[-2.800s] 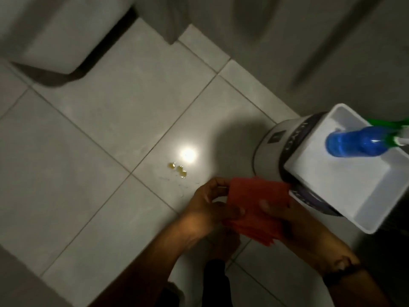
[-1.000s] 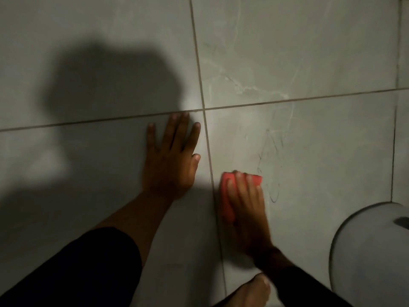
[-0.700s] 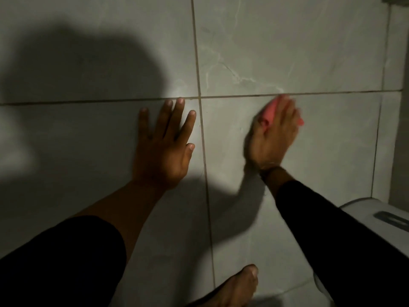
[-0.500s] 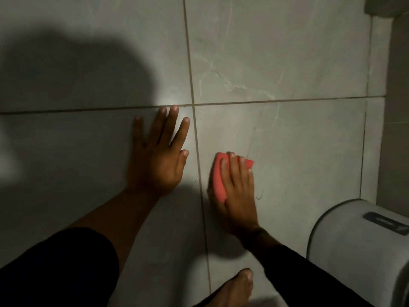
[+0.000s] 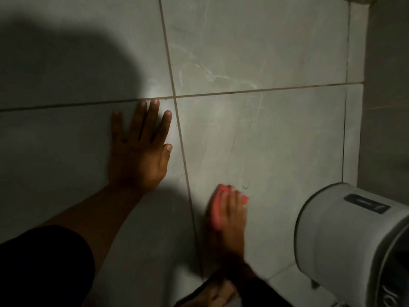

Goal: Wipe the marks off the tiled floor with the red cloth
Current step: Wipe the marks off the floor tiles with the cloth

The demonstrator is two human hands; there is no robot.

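Right now your right hand (image 5: 228, 220) presses the red cloth (image 5: 218, 206) flat on the tiled floor (image 5: 287, 140), fingers (image 5: 234, 200) together over it. Faint marks (image 5: 245, 185) lie just ahead of your fingertips, running away from you up the tile. Your left hand (image 5: 141, 151), fingers spread, braces beside it, farther off.

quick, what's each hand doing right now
Left hand: open, flat on the tiled floor, holding nothing.
Right hand: pressing the red cloth onto the floor.
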